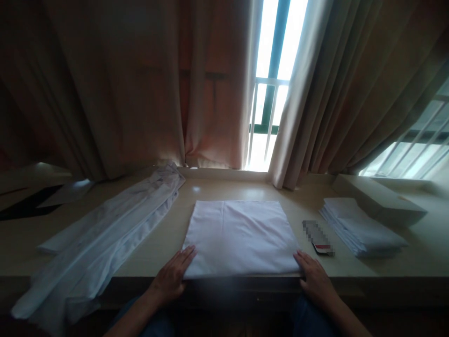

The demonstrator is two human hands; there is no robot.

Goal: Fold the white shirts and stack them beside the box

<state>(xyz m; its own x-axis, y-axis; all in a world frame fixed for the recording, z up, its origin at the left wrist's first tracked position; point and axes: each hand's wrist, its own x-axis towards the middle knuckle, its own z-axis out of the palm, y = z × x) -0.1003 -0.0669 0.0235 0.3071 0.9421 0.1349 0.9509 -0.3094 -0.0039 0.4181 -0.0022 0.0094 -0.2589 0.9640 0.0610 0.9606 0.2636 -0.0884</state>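
Note:
A white cloth [238,234], folded into a flat, nearly rectangular shape, lies at the front edge of the table with a few light wrinkles across it. My left hand [172,274] rests at its near left corner, fingers stretched out over the cloth's edge. At the near right corner, my right hand [314,276] touches the cloth with its fingertips, the fingers extended. Both thumbs point inward, low by the table edge. Neither hand grips the cloth.
Long white garments [115,224] lie on the left, hanging over the front edge. A blurred-out flat object [317,236], a folded white stack [361,229] and a pale box [382,199] sit right. Black and white flat items [35,201] lie far left; curtains [217,93] hang behind.

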